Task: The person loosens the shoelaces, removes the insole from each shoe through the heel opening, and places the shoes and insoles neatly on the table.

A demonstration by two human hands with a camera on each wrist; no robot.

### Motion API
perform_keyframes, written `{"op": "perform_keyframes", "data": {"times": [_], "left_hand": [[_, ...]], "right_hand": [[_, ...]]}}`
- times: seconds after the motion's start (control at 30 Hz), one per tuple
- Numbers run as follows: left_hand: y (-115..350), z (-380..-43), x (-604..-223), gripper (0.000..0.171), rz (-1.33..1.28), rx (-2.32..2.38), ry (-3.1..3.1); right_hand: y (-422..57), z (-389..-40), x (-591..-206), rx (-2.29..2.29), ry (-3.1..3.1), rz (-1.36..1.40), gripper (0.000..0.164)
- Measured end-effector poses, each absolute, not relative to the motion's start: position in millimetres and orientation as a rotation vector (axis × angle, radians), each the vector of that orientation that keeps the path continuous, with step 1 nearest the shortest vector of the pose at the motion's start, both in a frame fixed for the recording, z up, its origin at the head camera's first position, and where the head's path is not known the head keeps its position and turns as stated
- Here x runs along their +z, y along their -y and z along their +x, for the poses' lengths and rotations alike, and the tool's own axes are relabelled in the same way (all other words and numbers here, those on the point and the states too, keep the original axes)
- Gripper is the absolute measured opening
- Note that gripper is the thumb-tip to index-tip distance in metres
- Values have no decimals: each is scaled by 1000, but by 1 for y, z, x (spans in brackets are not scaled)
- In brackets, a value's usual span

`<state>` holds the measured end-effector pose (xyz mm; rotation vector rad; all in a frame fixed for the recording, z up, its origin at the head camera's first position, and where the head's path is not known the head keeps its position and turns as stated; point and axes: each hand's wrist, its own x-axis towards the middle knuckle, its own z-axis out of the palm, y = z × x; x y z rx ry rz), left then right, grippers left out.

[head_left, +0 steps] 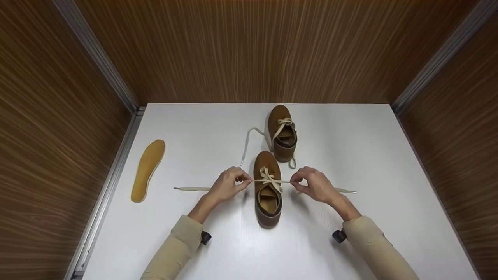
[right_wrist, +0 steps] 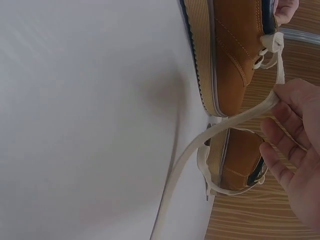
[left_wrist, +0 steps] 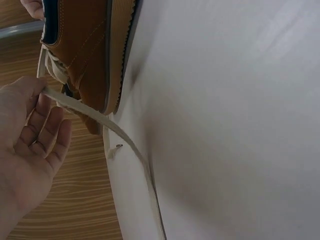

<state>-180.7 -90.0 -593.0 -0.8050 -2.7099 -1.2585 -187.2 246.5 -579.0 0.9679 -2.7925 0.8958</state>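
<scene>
A brown shoe (head_left: 267, 219) stands in the middle of the table, toe pointing away, with cream laces crossed over its tongue. To its left, my left hand (head_left: 229, 182) pinches one end of the shoelace (left_wrist: 102, 119) between thumb and index finger. On the other side my right hand (head_left: 316, 183) pinches the opposite end of the shoelace (right_wrist: 220, 126) the same way. Both lace lengths run taut and level from a knot with loops (head_left: 268, 177) over the shoe. Beyond each hand the free lace end trails onto the table.
Behind it stands a second brown shoe (head_left: 278, 113), its cream lace (head_left: 246, 144) loose on the left. A tan insole (head_left: 148, 171) lies at the left of the white table (head_left: 350, 132). Brown wood-grain panels (head_left: 264, 50) enclose the back and sides.
</scene>
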Motion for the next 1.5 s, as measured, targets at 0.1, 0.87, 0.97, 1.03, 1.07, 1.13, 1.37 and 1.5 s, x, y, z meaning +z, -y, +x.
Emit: {"op": "perform_keyframes", "data": {"times": [0.1,0.87,0.97,1.03,1.07,1.13,1.37,1.5], "left_hand": [[93,-180,-595,7,-797,-1258,2710],[110,-177,-602,6,-679,-1315,2720],[112,-177,-604,6,-671,-1327,2716],[114,-176,-605,6,-668,-1328,2718],[115,-176,-605,6,-667,-1326,2717],[117,-176,-606,5,-662,-1326,2716],[123,-173,-607,4,-611,-1349,2729],[126,-172,-608,5,-597,-1348,2733]], "right_hand": [[-248,-187,-580,896,2800,958,8],[-271,-183,-587,899,2790,870,12],[-274,-182,-588,899,2794,859,12],[-275,-182,-589,904,2799,845,12],[-276,-182,-590,905,2803,836,12],[-279,-181,-591,916,2810,814,12],[-285,-181,-593,923,2822,775,12],[-288,-180,-591,927,2832,764,12]]}}
